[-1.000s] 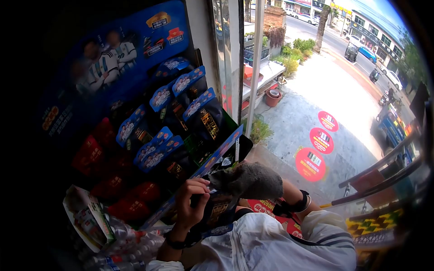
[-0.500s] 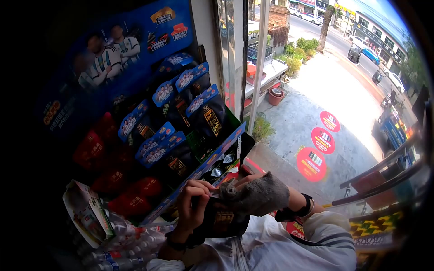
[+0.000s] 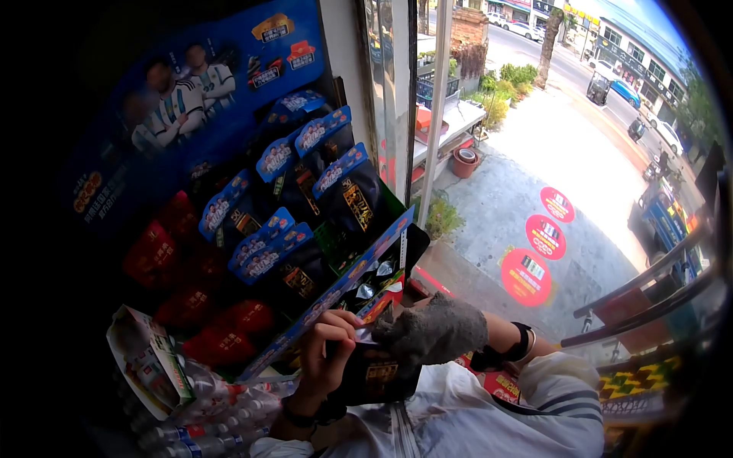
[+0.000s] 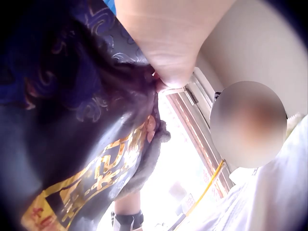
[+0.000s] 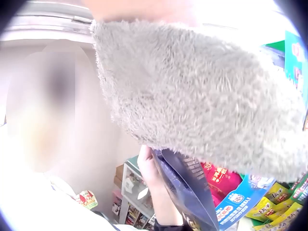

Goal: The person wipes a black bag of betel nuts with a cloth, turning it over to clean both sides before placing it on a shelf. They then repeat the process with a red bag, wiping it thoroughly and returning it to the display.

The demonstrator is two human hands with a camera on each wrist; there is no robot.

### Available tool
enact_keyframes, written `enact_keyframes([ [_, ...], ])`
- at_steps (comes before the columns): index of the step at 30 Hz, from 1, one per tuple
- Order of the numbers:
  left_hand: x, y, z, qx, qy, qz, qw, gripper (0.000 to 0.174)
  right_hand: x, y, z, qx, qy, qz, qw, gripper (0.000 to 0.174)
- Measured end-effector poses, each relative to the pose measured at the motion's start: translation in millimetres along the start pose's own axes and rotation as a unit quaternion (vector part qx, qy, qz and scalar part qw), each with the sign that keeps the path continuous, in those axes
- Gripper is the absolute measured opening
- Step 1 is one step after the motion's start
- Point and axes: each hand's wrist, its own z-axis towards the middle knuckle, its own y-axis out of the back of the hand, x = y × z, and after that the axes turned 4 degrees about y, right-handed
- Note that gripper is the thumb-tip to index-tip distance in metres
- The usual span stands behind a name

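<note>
A black bag with gold lettering (image 3: pixel 379 372) is held upright before the white top. My left hand (image 3: pixel 328 351) pinches its upper edge with curled fingers; in the left wrist view this hand (image 4: pixel 168 38) is above the shiny dark bag (image 4: pixel 96 125). A fluffy grey cloth (image 3: pixel 443 330) lies against the bag's other top corner, with my right hand (image 3: pixel 422 303) gripping it and largely covered by it. Fingertips of that hand (image 4: pixel 150 127) touch the bag's edge. The cloth (image 5: pixel 192 91) fills much of the right wrist view.
A display of black bags with blue headers (image 3: pixel 355 202) and red bags (image 3: pixel 221 343) stands at the left, behind a blue front edge (image 3: pixel 374 248). Bottles (image 3: pixel 198 443) and a carton (image 3: pixel 145 362) are at lower left. A glass door frame (image 3: pixel 434 114) stands beyond, with pavement outside.
The grey cloth and my right hand have moved slightly down, off the front of the bag's top edge. The bag has shifted a little to the right; my left hand keeps its pinch.
</note>
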Motion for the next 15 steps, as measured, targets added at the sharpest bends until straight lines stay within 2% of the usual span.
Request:
enact_keyframes([
  [4, -8.6, 0.9, 4.9, 0.019, -0.017, 0.038, 0.999, 0.013, -8.6, -2.5, -8.9, -0.017, -0.044, 0.052, 0.998, 0.035],
  [6, -15.6, 5.6, 6.9, 0.08, -0.049, 0.092, 0.991, 0.014, -4.2, 1.9, -6.9, -0.05, 0.041, -0.018, 0.998, 0.033],
  [7, -23.4, 8.0, 10.6, 0.103, -0.072, 0.135, 0.983, 0.016, 4.4, 8.5, -1.3, -0.051, 0.042, -0.018, 0.998, 0.033],
  [8, -32.9, 9.9, 14.7, 0.103, -0.07, 0.134, 0.983, 0.016, 17.2, 18.3, 7.6, 0.019, -0.011, -0.063, 0.998, 0.031],
  [9, -43.0, 11.4, 18.7, 0.129, -0.095, 0.219, 0.963, 0.018, 23.4, 23.2, 12.2, 0.089, -0.063, -0.107, 0.988, 0.029],
  [10, -52.7, 11.3, 23.4, 0.153, -0.119, 0.301, 0.934, 0.021, 20.9, 24.3, 8.7, 0.091, -0.063, -0.105, 0.988, 0.029],
  [11, -61.5, 8.6, 29.8, 0.163, -0.154, 0.355, 0.908, 0.022, 16.8, 26.6, 2.9, 0.026, -0.033, -0.042, 0.998, 0.027],
  [12, -67.6, 7.4, 30.7, 0.161, -0.154, 0.356, 0.907, 0.022, 14.4, 28.6, 0.8, -0.04, -0.003, 0.021, 0.999, 0.026],
  [13, -72.3, 6.7, 31.7, 0.191, -0.169, 0.385, 0.887, 0.017, 17.1, 30.8, 3.9, -0.039, -0.002, 0.02, 0.999, 0.026],
  [15, -78.7, 7.2, 35.6, 0.229, -0.213, 0.428, 0.848, 0.01, 27.7, 36.0, 11.3, -0.091, 0.116, -0.03, 0.989, 0.022],
])
